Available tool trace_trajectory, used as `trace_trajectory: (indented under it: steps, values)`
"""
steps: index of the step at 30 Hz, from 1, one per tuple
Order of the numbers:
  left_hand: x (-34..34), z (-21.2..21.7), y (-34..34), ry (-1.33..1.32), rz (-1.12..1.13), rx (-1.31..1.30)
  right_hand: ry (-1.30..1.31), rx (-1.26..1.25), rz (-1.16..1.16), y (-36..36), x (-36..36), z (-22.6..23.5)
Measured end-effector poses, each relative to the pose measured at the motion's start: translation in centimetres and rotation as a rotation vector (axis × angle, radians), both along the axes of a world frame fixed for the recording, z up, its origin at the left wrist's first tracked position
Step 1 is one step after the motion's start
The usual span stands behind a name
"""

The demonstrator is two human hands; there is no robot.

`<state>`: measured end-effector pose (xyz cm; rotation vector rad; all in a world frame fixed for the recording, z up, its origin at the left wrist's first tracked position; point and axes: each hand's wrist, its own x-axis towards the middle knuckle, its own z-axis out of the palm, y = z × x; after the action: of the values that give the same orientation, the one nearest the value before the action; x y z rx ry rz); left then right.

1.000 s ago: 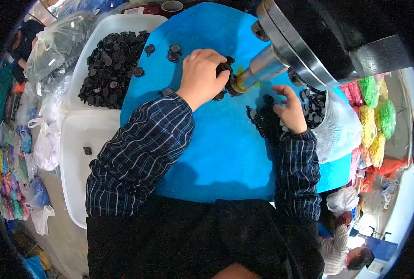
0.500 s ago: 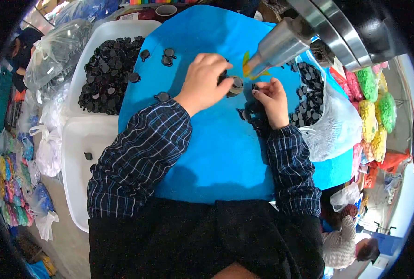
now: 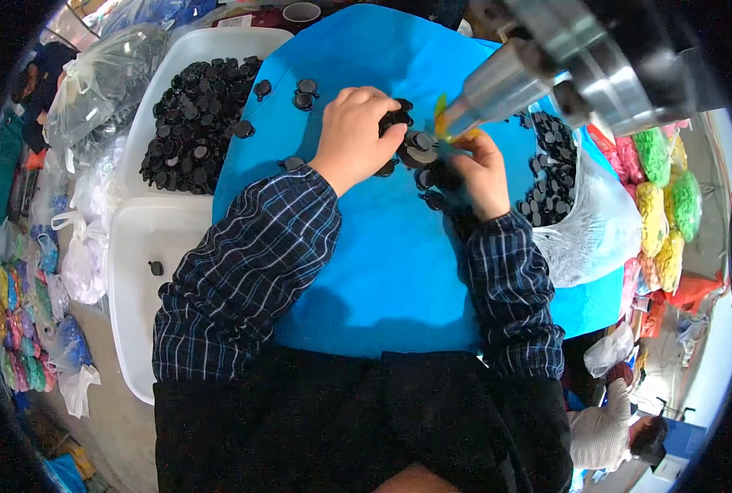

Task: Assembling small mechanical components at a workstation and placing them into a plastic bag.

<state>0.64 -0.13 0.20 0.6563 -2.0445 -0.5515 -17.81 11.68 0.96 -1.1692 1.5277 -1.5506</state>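
Observation:
My left hand is curled around several small black round pieces with side tabs, its thumb against them. Just right of it, a round metal die stands on the blue table cover, a black disc on its top. Close beside the die, my right hand has thumb and fingers pinched together. Its fingertips are blurred, and whatever they hold cannot be made out. Above them hangs a metal press head with a yellow-orange strip at its tip. More black pieces lie below my right hand.
A white tub at left is heaped with black pieces; a second white tub in front of it holds one. At right, a clear plastic bag contains more. Bags of coloured parts lie farther right, near another person.
My right hand has moved slightly up and left, closer to the die. My left hand stays almost in place. The press head has shifted a little and looks blurred.

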Motion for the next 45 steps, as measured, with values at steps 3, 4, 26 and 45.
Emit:
trace_trajectory:
  steps: [3,4,26,45]
  values:
    - [-0.1,0.0,0.0,-0.001,-0.005,-0.003,0.531,0.272,0.124,1.1,-0.9,0.8]
    - [-0.1,0.0,0.0,-0.006,-0.004,-0.006,0.526,0.229,0.154,1.3,-1.0,0.9]
    - [-0.5,0.6,1.0,0.024,-0.162,-0.070,0.586,0.325,0.030,1.3,-2.5,0.9]
    - [-0.3,-0.2,0.1,0.028,-0.040,-0.017,1.148,0.294,0.001,1.7,3.2,2.8]
